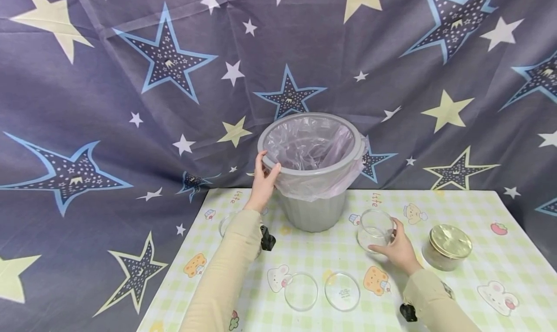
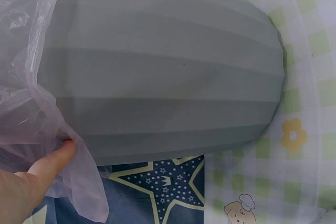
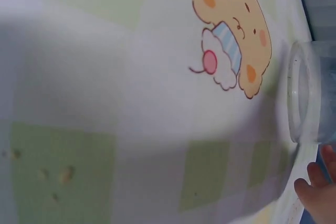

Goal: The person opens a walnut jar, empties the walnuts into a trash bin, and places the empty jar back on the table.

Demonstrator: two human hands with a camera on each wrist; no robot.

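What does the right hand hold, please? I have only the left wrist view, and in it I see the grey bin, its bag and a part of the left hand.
Observer: The right hand has its thumb and fingers round a clear container on the table.
Operator: Thank you. Is there something on the other side of this hand?
Observer: Yes, a jar with a gold lid stands to the right of it.
Operator: And what lies on the table between the person and the grey bin?
Observer: Two clear round discs lie side by side, and the right one has printing on it.
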